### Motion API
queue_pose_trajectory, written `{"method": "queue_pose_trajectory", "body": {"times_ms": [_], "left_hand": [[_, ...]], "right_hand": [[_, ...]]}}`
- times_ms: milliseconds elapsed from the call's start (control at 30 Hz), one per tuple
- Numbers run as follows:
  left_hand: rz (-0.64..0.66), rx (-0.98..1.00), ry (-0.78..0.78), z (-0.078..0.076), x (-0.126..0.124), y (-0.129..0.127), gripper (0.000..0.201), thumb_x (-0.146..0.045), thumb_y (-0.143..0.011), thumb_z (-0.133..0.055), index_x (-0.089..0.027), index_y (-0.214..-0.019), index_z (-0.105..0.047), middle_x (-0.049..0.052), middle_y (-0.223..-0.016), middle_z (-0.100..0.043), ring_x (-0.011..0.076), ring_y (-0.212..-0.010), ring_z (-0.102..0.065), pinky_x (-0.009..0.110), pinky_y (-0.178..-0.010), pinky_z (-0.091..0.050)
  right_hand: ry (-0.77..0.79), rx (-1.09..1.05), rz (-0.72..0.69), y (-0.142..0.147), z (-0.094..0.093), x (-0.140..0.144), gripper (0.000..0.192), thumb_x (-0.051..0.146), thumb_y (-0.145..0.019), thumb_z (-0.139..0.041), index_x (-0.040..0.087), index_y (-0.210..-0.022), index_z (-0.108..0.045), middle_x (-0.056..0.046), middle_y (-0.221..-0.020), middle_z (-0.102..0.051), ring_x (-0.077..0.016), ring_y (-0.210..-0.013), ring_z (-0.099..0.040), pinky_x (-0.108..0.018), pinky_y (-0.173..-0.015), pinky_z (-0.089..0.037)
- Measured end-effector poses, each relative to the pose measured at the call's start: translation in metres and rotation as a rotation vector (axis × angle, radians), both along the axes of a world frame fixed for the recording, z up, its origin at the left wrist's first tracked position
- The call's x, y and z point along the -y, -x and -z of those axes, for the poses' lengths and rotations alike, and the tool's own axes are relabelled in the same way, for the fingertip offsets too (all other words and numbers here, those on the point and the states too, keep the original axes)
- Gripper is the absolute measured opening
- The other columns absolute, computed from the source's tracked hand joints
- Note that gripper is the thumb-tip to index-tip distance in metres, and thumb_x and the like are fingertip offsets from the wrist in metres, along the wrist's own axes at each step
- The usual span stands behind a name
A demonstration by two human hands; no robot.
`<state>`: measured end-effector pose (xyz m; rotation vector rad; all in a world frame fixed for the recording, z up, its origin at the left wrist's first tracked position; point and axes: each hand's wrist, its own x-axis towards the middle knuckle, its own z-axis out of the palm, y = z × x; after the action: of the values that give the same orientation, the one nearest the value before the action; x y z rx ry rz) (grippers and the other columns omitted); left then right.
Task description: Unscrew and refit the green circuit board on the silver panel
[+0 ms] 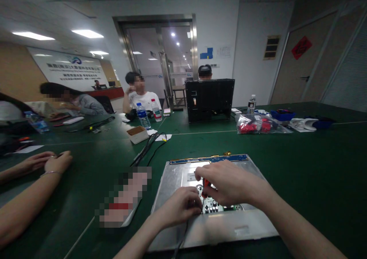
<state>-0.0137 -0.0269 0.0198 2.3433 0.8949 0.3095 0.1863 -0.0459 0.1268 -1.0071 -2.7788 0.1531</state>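
A flat silver metal panel (174, 175) with a blue strip along its far edge lies on the green table in front of me. Near its middle a small green circuit board (213, 205) with several dark capacitors shows. My right hand (229, 182) is over the board, its fingers closed on a small red-handled tool (205, 186) pointing down at the board. My left hand (179, 207) rests on the panel just left of the board, fingers curled and pinched at the board's edge; what it pinches is hidden. A dark cable (180, 240) runs from under my left hand towards me.
A co-worker's two hands (47, 161) rest on the table at the left. A blurred flat object (126, 199) lies left of the panel. Further off are black cables (147, 148), a small box (137, 134), water bottles (142, 115), a black monitor back (209, 99), bagged red parts (255, 124) and seated people.
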Motion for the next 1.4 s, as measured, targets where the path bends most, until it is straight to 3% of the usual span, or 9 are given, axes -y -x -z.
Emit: {"method": "queue_pose_trajectory", "body": {"times_ms": [167,367,500,700,933,1033,1167,1300,1400], "left_hand": [[0.000,0.001,0.009,0.000,0.001,0.000,0.011,-0.008,-0.074,-0.060,-0.017,-0.076,-0.067,0.002,-0.090,-0.064,0.0167,-0.080,-0.058,0.022,-0.067,-0.042],[-0.003,0.007,-0.005,0.003,-0.001,0.001,0.009,-0.010,-0.074,-0.061,-0.017,-0.077,-0.067,0.002,-0.085,-0.063,0.0164,-0.076,-0.057,0.022,-0.065,-0.042],[-0.002,0.042,0.000,0.002,0.000,0.001,0.009,-0.011,-0.074,-0.062,-0.016,-0.079,-0.066,0.001,-0.083,-0.063,0.0161,-0.076,-0.057,0.022,-0.065,-0.042],[-0.019,-0.007,0.003,-0.001,0.002,0.000,0.011,-0.010,-0.076,-0.060,-0.017,-0.078,-0.068,0.002,-0.090,-0.065,0.0150,-0.075,-0.058,0.022,-0.066,-0.042],[-0.028,0.051,0.035,-0.001,0.001,-0.001,0.008,-0.008,-0.073,-0.062,-0.015,-0.076,-0.065,0.001,-0.083,-0.067,0.0161,-0.076,-0.060,0.022,-0.068,-0.043],[-0.028,0.073,0.019,0.000,0.001,-0.001,0.005,-0.011,-0.073,-0.063,-0.015,-0.075,-0.065,0.001,-0.083,-0.066,0.0165,-0.076,-0.060,0.023,-0.069,-0.044],[-0.006,0.077,0.015,0.002,0.000,0.000,0.004,-0.013,-0.075,-0.062,-0.016,-0.074,-0.065,0.001,-0.085,-0.066,0.0172,-0.078,-0.060,0.023,-0.070,-0.044],[-0.009,0.075,0.029,0.004,-0.001,0.000,0.006,-0.013,-0.074,-0.063,-0.016,-0.078,-0.066,0.002,-0.088,-0.067,0.0181,-0.081,-0.060,0.024,-0.072,-0.045],[-0.027,0.080,0.058,0.004,-0.001,0.000,0.008,-0.012,-0.075,-0.061,-0.016,-0.081,-0.065,0.002,-0.085,-0.067,0.0174,-0.078,-0.060,0.023,-0.069,-0.045]], "right_hand": [[-0.008,0.085,0.078,0.002,-0.003,0.000,0.016,0.032,-0.085,-0.054,0.019,-0.083,-0.063,-0.003,-0.073,-0.066,-0.0160,-0.064,-0.057,-0.026,-0.052,-0.026],[0.024,0.024,0.020,-0.001,-0.002,0.002,0.020,0.037,-0.082,-0.059,0.020,-0.089,-0.065,-0.004,-0.082,-0.069,-0.0183,-0.072,-0.060,-0.026,-0.054,-0.030],[-0.039,0.056,0.083,0.003,0.000,0.002,0.027,0.045,-0.082,-0.059,0.019,-0.085,-0.066,-0.004,-0.074,-0.069,-0.0190,-0.067,-0.061,-0.026,-0.051,-0.027],[-0.100,0.167,0.217,0.015,0.000,0.003,0.049,0.049,-0.093,-0.040,0.016,-0.072,-0.068,-0.009,-0.066,-0.067,-0.0205,-0.066,-0.063,-0.027,-0.053,-0.031],[-0.156,0.093,0.099,0.017,0.006,0.005,0.023,0.037,-0.088,-0.049,0.019,-0.090,-0.063,-0.005,-0.077,-0.070,-0.0193,-0.067,-0.063,-0.027,-0.053,-0.031],[-0.144,0.049,0.062,0.015,0.007,0.005,0.023,0.033,-0.084,-0.053,0.018,-0.100,-0.058,-0.005,-0.083,-0.070,-0.0194,-0.069,-0.063,-0.027,-0.050,-0.027],[-0.155,0.010,0.065,0.012,0.009,0.006,0.018,0.033,-0.084,-0.054,0.017,-0.091,-0.059,-0.004,-0.078,-0.069,-0.0178,-0.065,-0.061,-0.028,-0.048,-0.020],[-0.142,0.027,0.090,0.013,0.008,0.008,0.028,0.043,-0.085,-0.054,0.018,-0.080,-0.064,-0.004,-0.069,-0.067,-0.0161,-0.061,-0.059,-0.028,-0.048,-0.017],[-0.120,0.077,0.112,0.017,0.005,0.009,0.031,0.041,-0.088,-0.051,0.017,-0.075,-0.066,-0.005,-0.064,-0.067,-0.0150,-0.057,-0.057,-0.029,-0.048,-0.017]]}}
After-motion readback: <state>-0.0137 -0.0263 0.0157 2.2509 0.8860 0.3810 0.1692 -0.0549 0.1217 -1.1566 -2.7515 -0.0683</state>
